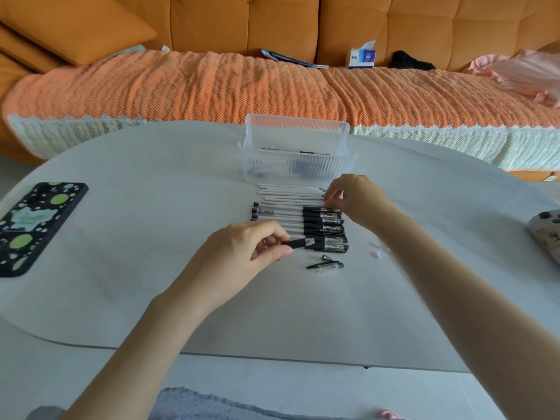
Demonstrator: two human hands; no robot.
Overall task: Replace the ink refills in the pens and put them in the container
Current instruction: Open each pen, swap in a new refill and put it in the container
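Pens (324,225) are laid in a row on the white table (151,283), caps to the right, just in front of the clear ribbed container (298,168). White refills (291,192) are lined up between the pen row and the container. A few dark pens appear to be already inside the container, though its ribbed wall blurs them. One pen part (298,244), a black grip section, is pinched between thumb and fingers of the left hand (251,247), held just above the near end of the row. The right hand (351,195) is closed in a pinch at the right ends of the refills; whether a refill is actually gripped cannot be told. A loose cap (325,265) and small white bits (375,250) are seen near the row. A phone (33,225) is left well apart on the left. The pens are judged light, stiff and smooth, so likely to roll; the rubber grip is the best hold. Refills are judged thin and slightly bendy, best taken near one end and fed in straight.
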